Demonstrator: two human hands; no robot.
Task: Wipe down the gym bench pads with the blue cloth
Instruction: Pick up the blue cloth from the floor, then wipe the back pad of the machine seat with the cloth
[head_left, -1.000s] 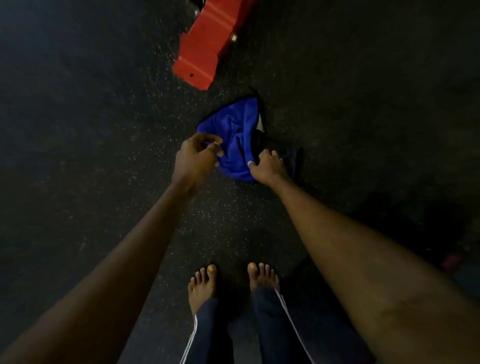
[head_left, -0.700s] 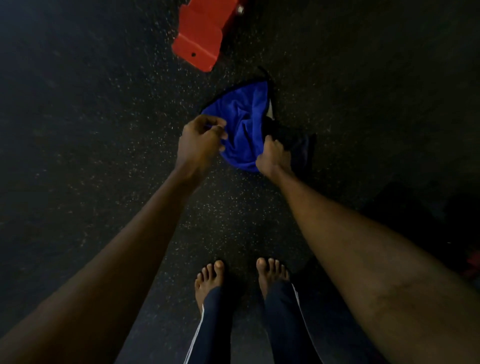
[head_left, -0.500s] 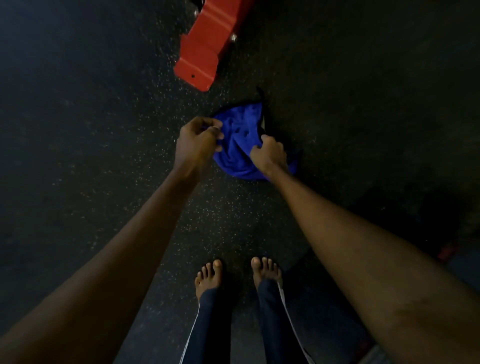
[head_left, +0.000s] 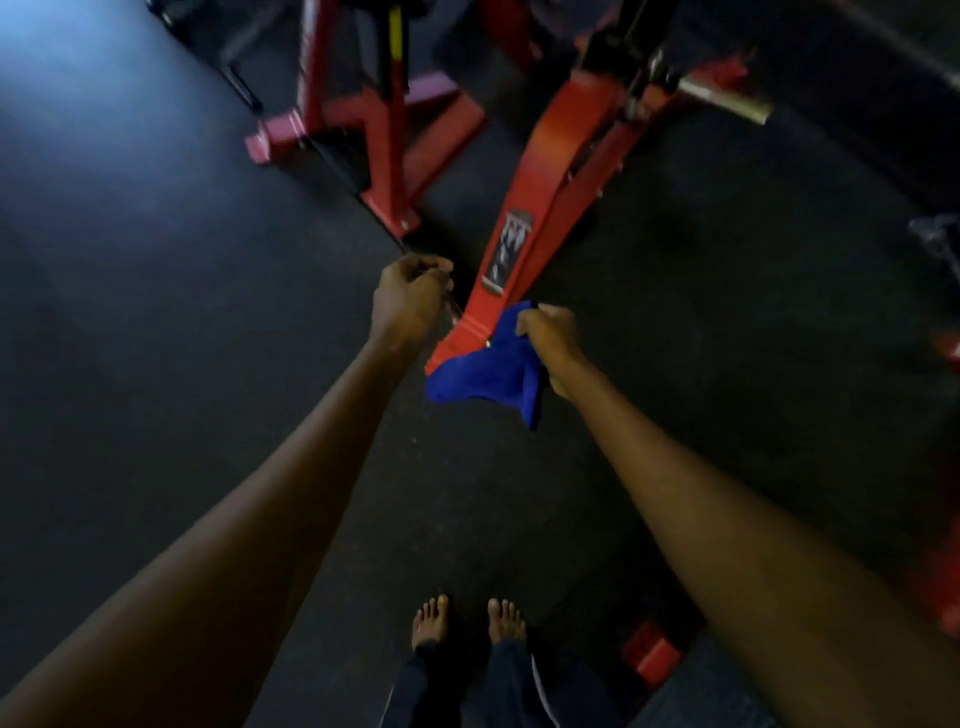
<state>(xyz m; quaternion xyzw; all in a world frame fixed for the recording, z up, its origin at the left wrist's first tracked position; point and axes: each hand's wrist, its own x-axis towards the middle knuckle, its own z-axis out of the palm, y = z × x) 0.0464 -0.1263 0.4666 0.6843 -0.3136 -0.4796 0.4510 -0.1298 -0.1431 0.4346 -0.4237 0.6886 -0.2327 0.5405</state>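
Note:
The blue cloth (head_left: 488, 371) hangs bunched in the air above the dark floor, gripped at its top by my right hand (head_left: 548, 332). My left hand (head_left: 410, 299) hovers a little to the left of it, fingers curled closed, apart from the cloth, with nothing visible in it. Behind the cloth a red steel foot of a gym machine (head_left: 530, 244) runs up and away. No bench pad shows clearly in this dim view.
A second red frame base (head_left: 374, 135) stands at the upper left of the machine. A metal peg (head_left: 727, 101) sticks out at upper right. My bare feet (head_left: 467, 623) stand on the black rubber floor (head_left: 156, 338). A small red block (head_left: 652, 657) lies by my right foot.
My right hand has lifted the cloth off the floor. My left hand has let go of it and drawn aside. The view has tilted up, bringing the red frames into sight.

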